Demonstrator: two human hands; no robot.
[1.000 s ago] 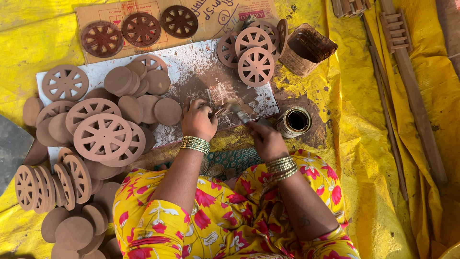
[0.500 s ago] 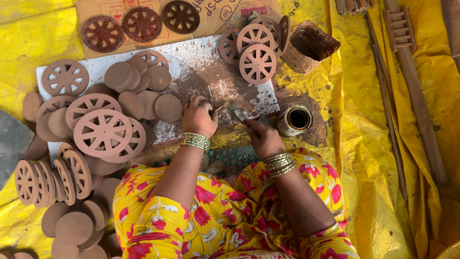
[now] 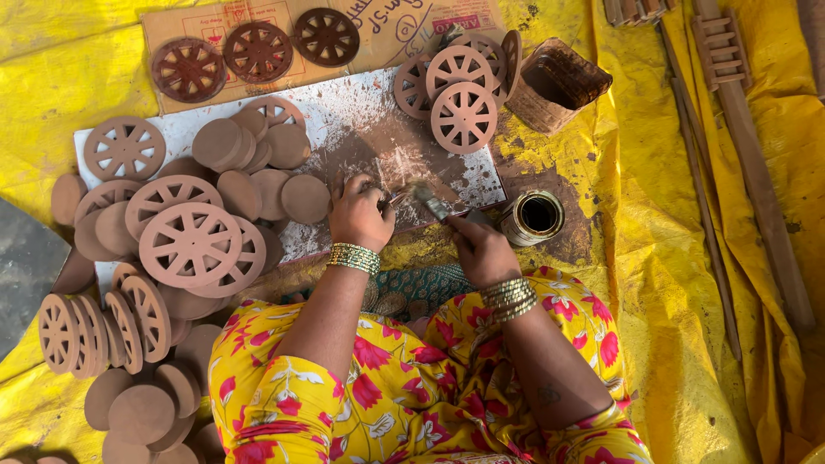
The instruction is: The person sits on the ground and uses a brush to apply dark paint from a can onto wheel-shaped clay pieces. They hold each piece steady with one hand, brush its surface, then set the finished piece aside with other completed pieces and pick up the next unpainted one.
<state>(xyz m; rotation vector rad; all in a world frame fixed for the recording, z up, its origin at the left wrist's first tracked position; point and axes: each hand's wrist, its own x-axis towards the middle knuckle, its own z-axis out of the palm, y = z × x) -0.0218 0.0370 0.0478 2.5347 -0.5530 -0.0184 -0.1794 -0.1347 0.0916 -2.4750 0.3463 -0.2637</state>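
Right hand (image 3: 481, 249) grips brush (image 3: 430, 202), long axis pointing up-left toward clenched left hand (image 3: 361, 216) at board (image 3: 344, 129) near edge; held piece hidden.

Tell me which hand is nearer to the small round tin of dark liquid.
The right hand is nearer: it holds a brush just left of the tin, almost beside it. The left hand is farther left, on the white board.

1. The left hand (image 3: 361, 216) is closed on something small, hidden by its fingers, over the paint-smeared white board (image 3: 361, 129).
2. The right hand (image 3: 481, 249) grips a thin paintbrush (image 3: 430, 202).
3. A small round open paint tin (image 3: 533, 216) stands just beside the right hand.
4. Brown spoked clay wheels (image 3: 189, 245) lie piled to the left.
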